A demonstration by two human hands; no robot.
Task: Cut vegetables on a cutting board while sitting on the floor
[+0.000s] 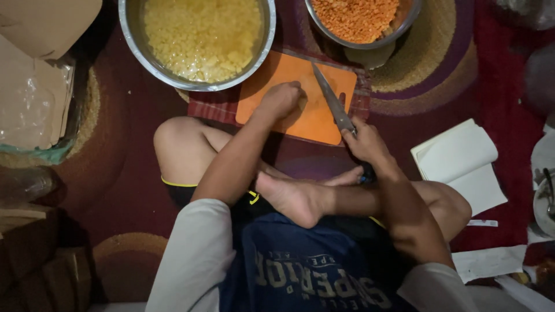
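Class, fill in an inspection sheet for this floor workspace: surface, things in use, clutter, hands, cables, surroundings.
Surface: dark red patterned rug; a checked cloth lies under the board.
Things in use: orange cutting board; knife resting blade-down on it.
Hands: left hand fisted on the board, its contents hidden; right hand grips the knife handle.
Clutter: steel bowl of yellow diced pieces; smaller bowl of orange diced pieces; open notebook; loose papers.
Cables: nothing seen.
Surroundings: cardboard and plastic packaging at left; dim light.
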